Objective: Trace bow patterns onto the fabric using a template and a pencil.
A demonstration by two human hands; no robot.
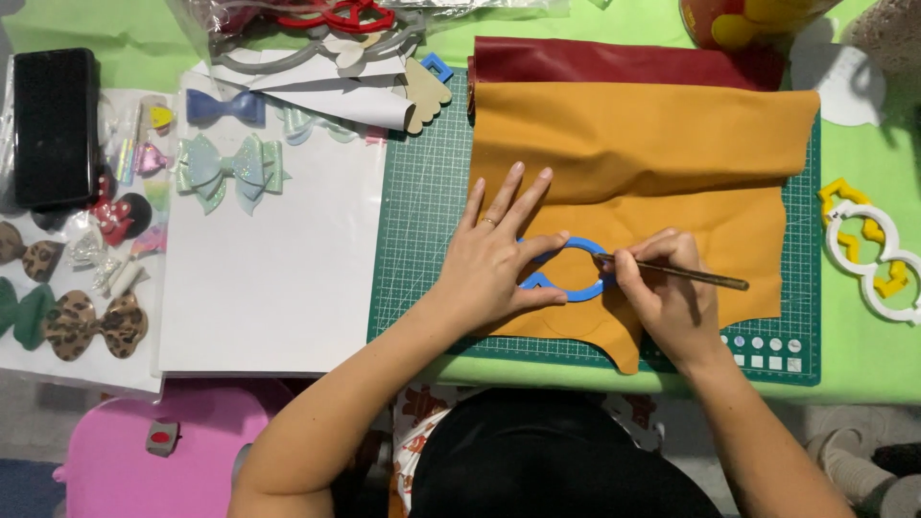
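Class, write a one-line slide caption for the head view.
Left hand steadies a blue template on mustard fabric while the right hand traces with a pen.

template [576,288] on sheet [633,163], sheet on mat [422,192]

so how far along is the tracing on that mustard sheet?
Done: mustard sheet laid flat on the green cutting mat, blue template placed on it. In hand: left hand presses the template down, right hand runs a pen along its edge. Left: no cut-out piece visible; traced line hidden by the hands.
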